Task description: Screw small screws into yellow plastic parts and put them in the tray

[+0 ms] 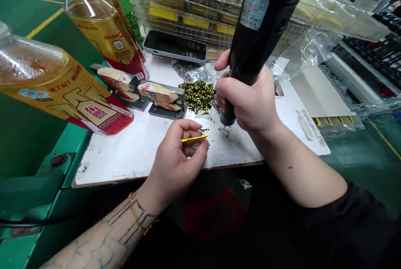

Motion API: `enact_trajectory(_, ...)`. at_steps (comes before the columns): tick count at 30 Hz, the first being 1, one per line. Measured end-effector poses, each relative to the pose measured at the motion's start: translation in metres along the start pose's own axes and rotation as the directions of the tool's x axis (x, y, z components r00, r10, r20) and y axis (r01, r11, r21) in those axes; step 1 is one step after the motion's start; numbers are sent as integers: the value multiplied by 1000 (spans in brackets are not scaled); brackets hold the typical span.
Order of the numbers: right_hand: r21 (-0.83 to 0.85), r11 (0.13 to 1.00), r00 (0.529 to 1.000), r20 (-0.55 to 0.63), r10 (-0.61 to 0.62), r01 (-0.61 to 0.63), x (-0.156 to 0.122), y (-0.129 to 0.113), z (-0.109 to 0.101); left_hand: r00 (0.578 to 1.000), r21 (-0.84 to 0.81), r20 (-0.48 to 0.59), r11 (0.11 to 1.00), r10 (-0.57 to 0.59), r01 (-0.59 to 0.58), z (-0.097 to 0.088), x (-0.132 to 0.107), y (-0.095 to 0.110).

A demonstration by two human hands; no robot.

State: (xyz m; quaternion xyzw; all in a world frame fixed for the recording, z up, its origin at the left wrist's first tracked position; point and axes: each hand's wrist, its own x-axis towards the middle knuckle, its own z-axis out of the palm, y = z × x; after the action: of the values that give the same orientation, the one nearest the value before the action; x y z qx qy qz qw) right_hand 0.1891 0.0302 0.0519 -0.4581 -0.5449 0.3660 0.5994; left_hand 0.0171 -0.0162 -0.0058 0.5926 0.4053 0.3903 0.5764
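Observation:
Between the thumb and fingers of my left hand (178,156) is a thin yellow piece (194,138), partly covered by the fingers. My right hand (250,97) is wrapped round a black electric screwdriver (266,22), held upright with its narrow tip pointing down at the white tabletop (131,160). Small dark specks lie under the tip. Behind both hands is a heap of small black and yellow parts (199,95). Two dark blocks with tape-wrapped tops, one of them a near block (163,100), stand to the left of the heap.
Large drink bottles (84,97) crowd the left side. A phone (175,46) leans at the back before stacked clear trays (188,10) with yellow pieces. On the right lie a cardboard box (322,89) and clear plastic wrap (307,56). The table's front edge is near my wrists.

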Motion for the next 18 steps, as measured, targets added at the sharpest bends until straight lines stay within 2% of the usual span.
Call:
enact_trajectory(9, 303, 953, 993, 101, -58, 25, -20, -57, 2, 1000, 39, 13, 999, 22, -23, 3, -2, 3)
enact_trajectory(12, 332, 943, 989, 139, -41, -8, -24, -62, 4, 999, 48, 0, 998, 34, -34, 4, -3, 4)
enact_trajectory(18, 349, 936, 977, 211, -36, -41, -27, -55, 4, 999, 28, 5, 999, 33, -33, 4, -4, 6)
